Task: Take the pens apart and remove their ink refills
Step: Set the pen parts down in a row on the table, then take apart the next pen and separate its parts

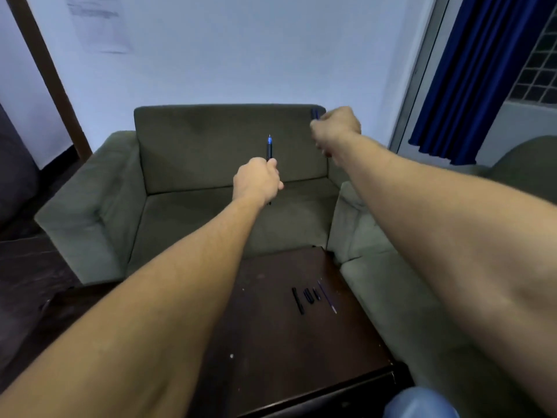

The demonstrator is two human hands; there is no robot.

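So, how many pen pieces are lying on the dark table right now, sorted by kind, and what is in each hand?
Black pen pieces on the table: 3
Thin blue ink refill on the table: 1
Pen body with tip up, in the left hand: 1
Blue piece in the right hand, mostly hidden: 1
Total: 6

Both bare arms stretch forward, raised and well apart. The left hand (pixel 258 181) is curled in a fist, knuckles up, thumb toward the right. The right hand (pixel 336 125) is higher and further out, also fisted, its wrist bent inward.
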